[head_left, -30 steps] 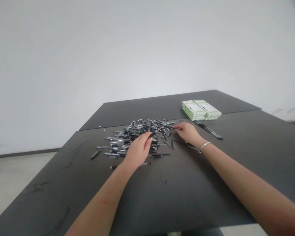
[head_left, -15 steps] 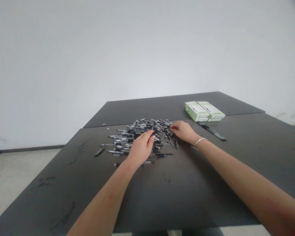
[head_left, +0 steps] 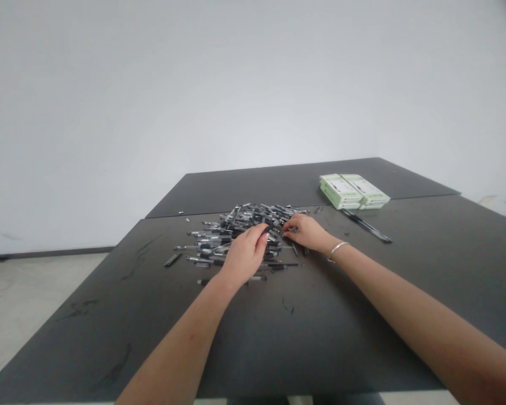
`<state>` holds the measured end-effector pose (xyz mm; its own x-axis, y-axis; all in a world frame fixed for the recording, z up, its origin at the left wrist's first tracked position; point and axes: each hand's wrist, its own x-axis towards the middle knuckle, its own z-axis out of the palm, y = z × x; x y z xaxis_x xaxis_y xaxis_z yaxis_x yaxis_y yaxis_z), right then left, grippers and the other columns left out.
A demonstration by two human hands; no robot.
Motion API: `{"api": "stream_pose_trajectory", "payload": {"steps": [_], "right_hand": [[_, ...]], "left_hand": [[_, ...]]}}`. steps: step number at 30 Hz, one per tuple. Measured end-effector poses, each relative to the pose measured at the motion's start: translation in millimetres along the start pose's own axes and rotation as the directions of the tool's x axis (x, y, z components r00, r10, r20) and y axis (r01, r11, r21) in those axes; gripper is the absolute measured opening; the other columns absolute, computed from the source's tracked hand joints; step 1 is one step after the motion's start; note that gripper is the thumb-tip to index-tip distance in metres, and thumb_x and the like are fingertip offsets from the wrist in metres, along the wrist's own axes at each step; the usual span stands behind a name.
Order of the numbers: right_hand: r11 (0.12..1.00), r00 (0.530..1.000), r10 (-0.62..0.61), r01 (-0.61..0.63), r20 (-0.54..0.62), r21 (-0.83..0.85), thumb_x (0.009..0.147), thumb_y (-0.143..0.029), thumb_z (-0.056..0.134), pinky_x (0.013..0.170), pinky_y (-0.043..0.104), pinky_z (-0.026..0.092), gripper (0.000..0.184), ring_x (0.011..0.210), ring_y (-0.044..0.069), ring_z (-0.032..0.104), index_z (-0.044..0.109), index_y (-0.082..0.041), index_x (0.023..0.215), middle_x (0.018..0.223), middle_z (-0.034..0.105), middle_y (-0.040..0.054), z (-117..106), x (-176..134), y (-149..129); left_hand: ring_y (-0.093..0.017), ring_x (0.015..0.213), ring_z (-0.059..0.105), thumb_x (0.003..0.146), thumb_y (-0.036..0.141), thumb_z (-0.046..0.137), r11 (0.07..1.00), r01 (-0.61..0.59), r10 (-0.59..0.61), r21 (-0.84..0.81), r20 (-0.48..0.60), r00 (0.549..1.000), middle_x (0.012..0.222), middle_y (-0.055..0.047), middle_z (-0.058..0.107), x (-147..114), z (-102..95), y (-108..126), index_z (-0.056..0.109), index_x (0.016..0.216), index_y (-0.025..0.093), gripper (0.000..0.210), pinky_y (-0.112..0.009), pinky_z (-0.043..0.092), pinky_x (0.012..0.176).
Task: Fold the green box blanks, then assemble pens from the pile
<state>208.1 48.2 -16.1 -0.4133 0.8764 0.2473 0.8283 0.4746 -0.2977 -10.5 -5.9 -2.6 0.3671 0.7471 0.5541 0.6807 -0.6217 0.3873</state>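
Observation:
A pile of black and clear pens [head_left: 211, 242] lies in the middle of the dark table. Over its near side, my left hand [head_left: 245, 253] is closed around a pen [head_left: 270, 228], whose black end sticks out past thumb and forefinger toward the right. Just right of that end is my right hand [head_left: 306, 232], wearing a silver bangle, low over the pile's right edge. Its fingers are bent in toward the thumb; whatever lies between them is too small to make out. Loose pen caps and parts lie around and below it.
Light green boxes [head_left: 354, 192] are stacked at the back right. Several pens [head_left: 366, 226] lie side by side in front of them. A single pen cap [head_left: 172, 259] rests left of the pile. A seam crosses the dark table [head_left: 253, 337], with a white wall behind.
My right hand has shifted left and slightly toward me, closer to the pen in my left hand. That pen now shows more beyond the fingers. The left hand stays nearly in place.

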Motion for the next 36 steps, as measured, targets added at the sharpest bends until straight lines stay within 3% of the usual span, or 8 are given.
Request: {"api": "stream_pose_trajectory", "payload": {"steps": [7,12,21,27,30,32,34,36], "right_hand": [[1.0,1.0,-0.013,0.013,0.024,-0.013,0.081,-0.031,0.064,0.083,0.028,0.043,0.016,0.09,0.022,0.06,0.074,-0.019,0.086,0.087,0.067,0.0082,3.6,-0.3,-2.4],[1.0,1.0,-0.006,0.006,0.005,-0.011,0.081,-0.026,0.065,0.086,0.03,0.042,0.021,0.092,0.021,0.059,0.071,-0.018,0.099,0.093,0.066,0.0089,7.3,1.0,-5.9],[0.999,1.0,-0.028,0.027,0.01,0.031,0.081,-0.022,0.062,0.085,0.028,0.041,0.011,0.09,0.02,0.059,0.071,-0.017,0.083,0.087,0.067,0.0081,11.6,7.1,-11.6],[0.994,0.999,0.025,-0.021,-0.04,0.104,0.074,-0.019,0.061,0.074,0.027,0.044,0.008,0.079,0.02,0.061,0.066,-0.015,0.071,0.077,0.067,0.0079,4.7,4.7,-18.5],[0.979,0.992,0.092,-0.075,-0.089,0.187,0.079,-0.021,0.054,0.064,0.024,0.044,0.011,0.067,0.015,0.06,0.064,-0.015,0.079,0.073,0.067,0.0045,-5.1,-5.9,-21.8],[0.944,0.988,0.123,-0.087,-0.095,0.317,0.083,-0.024,0.05,0.056,0.021,0.043,0.014,0.059,0.012,0.059,0.06,-0.016,0.084,0.068,0.066,0.0011,-12.9,-16.2,-24.6],[0.796,0.982,0.167,-0.079,-0.093,0.6,0.081,-0.028,0.054,0.051,0.02,0.042,0.012,0.053,0.01,0.056,0.059,-0.016,0.083,0.065,0.065,-0.0007,-20.4,-27.0,-27.6],[0.634,0.974,0.206,-0.058,-0.096,0.771,0.078,-0.03,0.061,0.049,0.02,0.042,0.015,0.051,0.01,0.055,0.059,-0.017,0.083,0.064,0.065,-0.0014,-26.9,-36.5,-30.0]], "left_hand": [[-0.021,0.108,0.063,0.096,0.028,0.042,1.0,0.008,-0.008,0.006,0.006,1.0,0.118,-0.01,0.066,0.3,-0.3,1.1,0.057,0.12,0.016,0.031,-0.038,0.05,0.096],[-0.021,0.107,0.063,0.096,0.028,0.041,1.0,-0.006,0.006,0.003,0.0,1.0,0.117,-0.009,0.066,0.0,-0.6,1.3,0.057,0.12,0.018,0.03,-0.038,0.05,0.095],[-0.02,0.107,0.063,0.096,0.027,0.042,1.0,0.004,-0.003,-0.006,0.016,1.0,0.116,-0.009,0.066,0.4,-0.7,1.4,0.057,0.12,0.016,0.031,-0.037,0.05,0.095],[-0.021,0.106,0.063,0.096,0.027,0.042,1.0,-0.01,0.011,-0.022,0.038,0.999,0.116,-0.009,0.066,-0.2,-2.1,2.8,0.057,0.119,0.018,0.03,-0.037,0.05,0.094],[-0.021,0.105,0.063,0.096,0.026,0.042,0.999,-0.027,0.029,-0.031,0.071,0.997,0.115,-0.008,0.066,0.0,-4.3,5.4,0.057,0.119,0.018,0.029,-0.037,0.05,0.093],[-0.021,0.104,0.063,0.096,0.026,0.041,0.999,-0.039,0.042,-0.031,0.096,0.995,0.114,-0.008,0.066,0.2,-5.6,7.9,0.057,0.119,0.019,0.029,-0.037,0.05,0.092],[-0.021,0.102,0.063,0.096,0.026,0.041,0.998,-0.049,0.051,-0.027,0.109,0.993,0.113,-0.008,0.067,0.4,-6.1,10.7,0.057,0.119,0.019,0.029,-0.038,0.05,0.091],[-0.021,0.101,0.063,0.096,0.027,0.041,0.998,-0.058,0.061,-0.03,0.117,0.991,0.112,-0.008,0.067,0.4,-6.3,13.3,0.057,0.119,0.02,0.029,-0.038,0.05,0.089]]}}
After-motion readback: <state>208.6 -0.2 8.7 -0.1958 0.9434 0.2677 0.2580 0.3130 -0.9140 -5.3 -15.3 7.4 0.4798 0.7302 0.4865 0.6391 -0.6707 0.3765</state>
